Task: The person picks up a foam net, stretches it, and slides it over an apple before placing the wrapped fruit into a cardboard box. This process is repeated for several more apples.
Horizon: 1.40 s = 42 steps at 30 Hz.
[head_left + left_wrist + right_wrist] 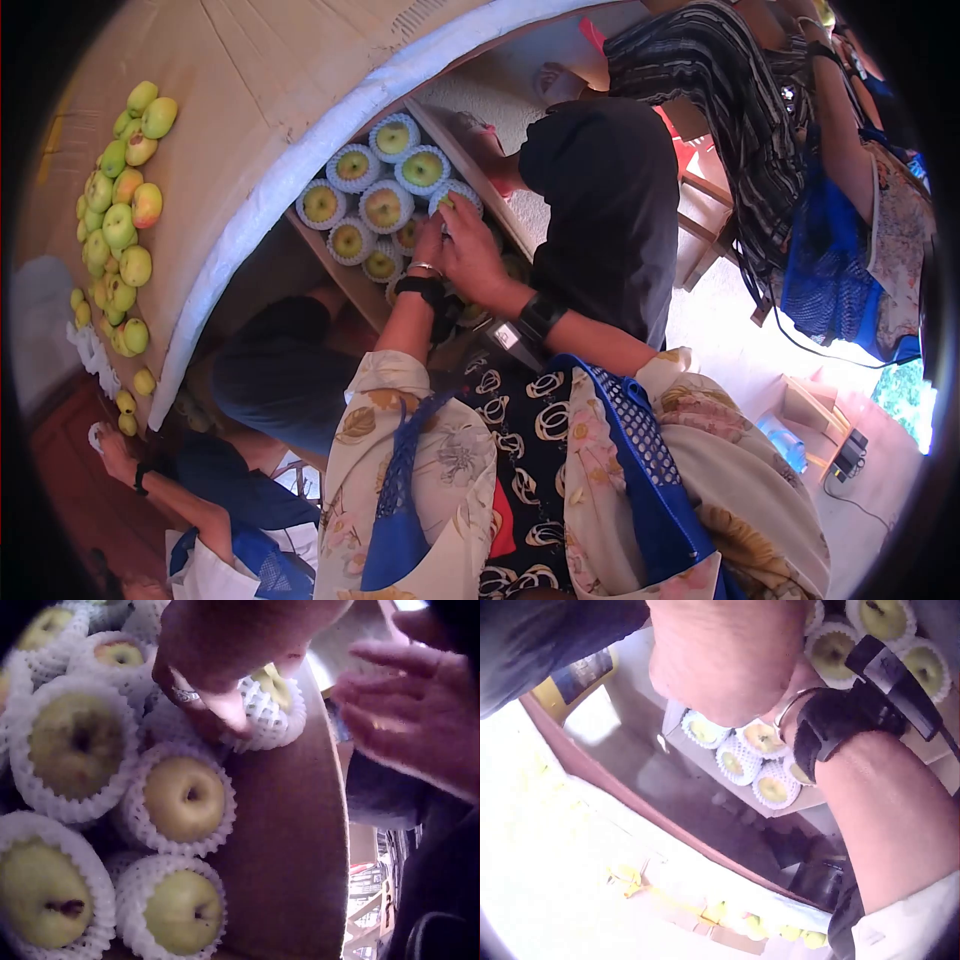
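Note:
In the head view my left hand [428, 248] reaches into a box of apples wrapped in white foam nets. The left wrist view shows the left hand [232, 660], a ring on one finger, gripping a netted apple [274, 709] against the box wall. My right hand [470, 255] is close beside it in the head view. From the left wrist view, the right hand [420, 712] has its fingers extended and nothing in its palm. In the right wrist view the right hand [720, 660] covers most of the left.
Loose green and reddish apples [118, 228] lie on the brown-covered surface [240, 90] at the left. Netted apples [385, 207] fill part of the box [340, 275]. Other people sit close by; one person's hand [118, 455] is at the lower left. A wooden stool [705, 240] stands right.

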Each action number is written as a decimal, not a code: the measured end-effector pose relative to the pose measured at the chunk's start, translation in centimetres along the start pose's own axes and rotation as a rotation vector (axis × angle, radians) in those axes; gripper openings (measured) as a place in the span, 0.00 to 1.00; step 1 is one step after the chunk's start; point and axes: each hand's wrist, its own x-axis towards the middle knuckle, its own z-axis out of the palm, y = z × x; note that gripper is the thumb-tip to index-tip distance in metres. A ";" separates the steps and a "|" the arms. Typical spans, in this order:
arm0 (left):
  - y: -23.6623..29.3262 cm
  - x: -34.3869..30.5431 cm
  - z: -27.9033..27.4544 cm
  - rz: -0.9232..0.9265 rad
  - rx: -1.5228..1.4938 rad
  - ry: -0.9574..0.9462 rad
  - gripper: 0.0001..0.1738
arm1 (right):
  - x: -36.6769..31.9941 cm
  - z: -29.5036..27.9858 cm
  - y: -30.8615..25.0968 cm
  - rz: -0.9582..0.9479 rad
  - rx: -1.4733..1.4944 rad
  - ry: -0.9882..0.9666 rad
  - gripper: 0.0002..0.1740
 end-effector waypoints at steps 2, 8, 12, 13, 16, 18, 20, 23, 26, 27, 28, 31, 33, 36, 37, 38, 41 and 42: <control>-0.5 0.5 -0.5 0.016 0.051 0.034 0.20 | 0.8 0.8 1.0 -0.134 -0.165 -0.036 0.27; 0.8 -2.3 2.6 0.062 0.069 0.126 0.21 | 1.6 1.2 2.1 -0.173 -0.383 -0.182 0.27; -0.2 -1.5 1.3 -0.039 -0.153 0.119 0.22 | 2.2 1.9 2.5 -0.202 -0.560 -0.202 0.23; 0.1 -1.8 1.7 -0.007 -0.117 0.111 0.22 | 2.5 2.0 2.6 -0.219 -0.592 -0.184 0.22; 0.7 -2.6 3.1 0.067 0.025 0.113 0.17 | 3.2 2.1 2.9 -0.231 -0.715 -0.167 0.19; 1.0 -2.2 3.2 0.098 0.172 0.155 0.15 | 4.0 2.5 2.7 -0.222 -0.737 -0.210 0.17; 1.2 -0.8 1.7 0.012 0.157 0.096 0.14 | 4.5 2.1 2.7 -0.195 -0.712 -0.296 0.15; 1.5 -2.3 2.9 0.056 0.245 0.185 0.11 | 4.4 1.9 3.1 -0.211 -0.637 -0.280 0.14; 1.5 -1.9 3.6 0.153 0.334 0.192 0.10 | 3.8 2.1 3.4 -0.252 -0.648 -0.174 0.13; 1.6 -1.7 3.4 0.180 0.360 0.175 0.10 | 3.9 2.0 3.3 -0.215 -0.679 -0.214 0.13; 1.8 -1.5 3.1 0.145 0.398 0.177 0.10 | 4.2 2.2 3.2 -0.182 -0.705 -0.251 0.13; 2.9 -1.3 3.7 0.081 0.444 0.208 0.10 | 5.1 2.1 2.7 -0.152 -0.712 -0.275 0.13; 3.4 -1.6 4.5 0.063 0.388 0.266 0.09 | 5.0 1.5 2.2 -0.195 -0.710 -0.223 0.14; 1.9 1.1 0.5 0.099 0.277 0.009 0.11 | 4.1 -0.6 -0.8 -0.096 -0.653 -0.299 0.18; 2.8 -0.4 2.5 0.081 0.291 0.077 0.12 | 3.7 -1.4 -2.4 0.083 -0.589 -0.461 0.19; 3.5 -2.2 4.6 0.062 0.306 0.146 0.13 | 3.3 -1.8 -3.2 0.266 -0.517 -0.619 0.21; 3.4 -3.1 5.5 0.027 0.207 0.199 0.19 | 1.4 -4.0 -2.2 0.192 -0.437 -0.837 0.21; 3.1 -3.1 5.2 0.021 0.149 0.194 0.21 | 1.3 -3.6 -1.6 0.127 -0.424 -0.910 0.20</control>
